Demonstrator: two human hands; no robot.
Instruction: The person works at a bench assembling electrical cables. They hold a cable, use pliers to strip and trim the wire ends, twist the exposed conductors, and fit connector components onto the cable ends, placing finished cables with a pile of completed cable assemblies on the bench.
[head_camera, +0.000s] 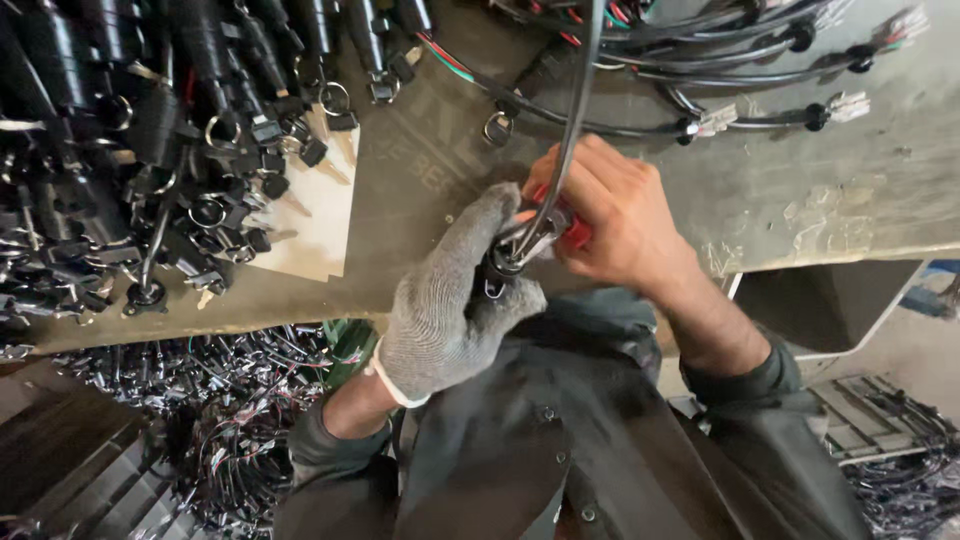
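Observation:
My left hand (450, 300), in a grey knit glove, is closed around a small black round part (500, 265) with a metal ring at its end. A black cable (572, 120) runs from that part up and away over the table. My bare right hand (610, 215) grips a red-handled tool (572, 232) pressed against the same part where the cable enters. Both hands meet just over the near edge of the grey worktable (800, 190).
A large heap of black key-switch parts with rings and keys (150, 140) covers the table's left side. Wire harnesses with white connectors (780, 70) lie at the back right. More tangled wires (230, 400) lie on the floor at the left, and a grey bin (830, 300) stands at the right.

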